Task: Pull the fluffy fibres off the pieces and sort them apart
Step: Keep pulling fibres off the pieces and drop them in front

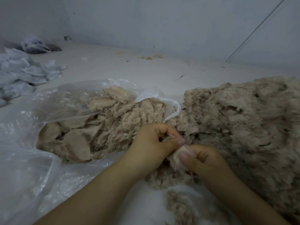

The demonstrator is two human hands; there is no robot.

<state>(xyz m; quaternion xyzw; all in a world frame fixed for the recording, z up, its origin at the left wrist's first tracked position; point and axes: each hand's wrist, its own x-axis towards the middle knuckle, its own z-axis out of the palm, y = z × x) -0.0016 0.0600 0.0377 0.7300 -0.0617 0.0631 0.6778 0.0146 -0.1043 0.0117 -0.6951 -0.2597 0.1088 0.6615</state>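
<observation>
Both hands meet low in the middle of the view over one small beige fabric piece. My left hand pinches its upper edge between thumb and curled fingers. My right hand grips its lower part with the thumb pressed on top. Left of the hands, an open clear plastic bag holds a heap of beige pieces, some showing smooth backing. A big mound of loose fluffy beige fibre fills the right side. More fluff lies under my wrists.
A pile of crumpled white-grey plastic bags lies at the far left on the pale floor. Small scraps dot the floor near the grey wall. A thin rod leans at the upper right.
</observation>
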